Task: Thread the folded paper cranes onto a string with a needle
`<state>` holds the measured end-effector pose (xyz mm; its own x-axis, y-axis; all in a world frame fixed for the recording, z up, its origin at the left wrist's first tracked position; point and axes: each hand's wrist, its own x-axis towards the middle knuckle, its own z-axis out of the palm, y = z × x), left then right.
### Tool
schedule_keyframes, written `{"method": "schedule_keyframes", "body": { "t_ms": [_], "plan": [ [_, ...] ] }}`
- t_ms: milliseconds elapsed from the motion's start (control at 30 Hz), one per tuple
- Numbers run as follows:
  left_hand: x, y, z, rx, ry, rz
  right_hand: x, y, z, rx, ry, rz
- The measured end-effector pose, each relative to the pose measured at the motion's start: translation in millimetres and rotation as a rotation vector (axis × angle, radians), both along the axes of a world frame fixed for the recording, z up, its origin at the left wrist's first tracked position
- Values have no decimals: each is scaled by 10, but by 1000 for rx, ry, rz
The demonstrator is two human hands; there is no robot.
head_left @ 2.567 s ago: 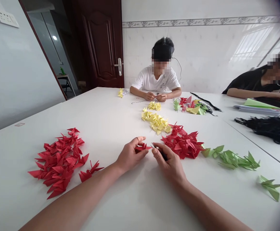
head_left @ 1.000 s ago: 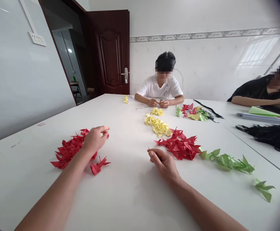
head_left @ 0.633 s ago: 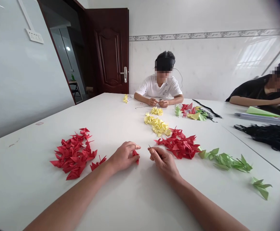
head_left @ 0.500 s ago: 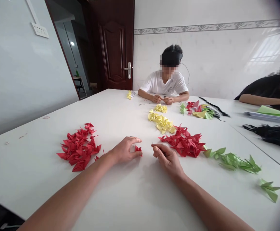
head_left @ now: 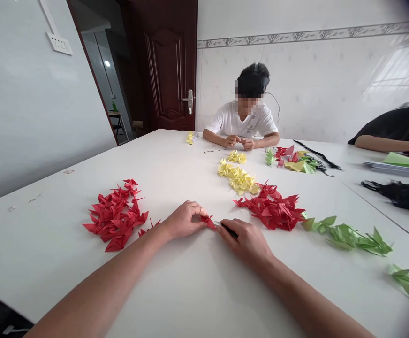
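Note:
My left hand (head_left: 186, 219) pinches a small red folded paper piece (head_left: 209, 222) above the white table (head_left: 176, 291). In my right hand (head_left: 248, 238) is a slim tool with a dark handle (head_left: 230, 230) and a pale, pointed end, which meets the right side of the red paper. The exact kind of tool is too small to tell. Left of my left hand lies a pile of red folded papers (head_left: 115, 216), with a few more beside my forearm. Another red pile (head_left: 278, 209) sits just beyond my right hand.
Yellow folded papers (head_left: 239, 178) lie farther back, green ones (head_left: 354, 237) to the right. Across the table sits a person in a white shirt (head_left: 248, 119); another in black (head_left: 387, 129) leans at the right. Black cords (head_left: 401, 195) and stacked papers (head_left: 397, 170) rest at right.
My left fingers have closed on the red paper. My right hand has moved left against it, and the dark-handled tool now shows in its grip. The view has shifted slightly.

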<state>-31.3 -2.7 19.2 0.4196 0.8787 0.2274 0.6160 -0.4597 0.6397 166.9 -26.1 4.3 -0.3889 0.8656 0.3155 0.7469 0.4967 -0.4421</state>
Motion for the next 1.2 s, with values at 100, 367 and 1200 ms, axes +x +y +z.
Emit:
{"method": "schedule_keyframes", "body": {
  "t_ms": [100,367,1200],
  "plan": [
    [22,1,-14,11,0,-8,5,18,-3,23,-67,-22],
    [62,-17,-6,15,14,-25,-40,33,-12,77,-207,-29],
    [167,124,-155,118,37,29,14,109,-36,-18,338,-119]
  ]
}}
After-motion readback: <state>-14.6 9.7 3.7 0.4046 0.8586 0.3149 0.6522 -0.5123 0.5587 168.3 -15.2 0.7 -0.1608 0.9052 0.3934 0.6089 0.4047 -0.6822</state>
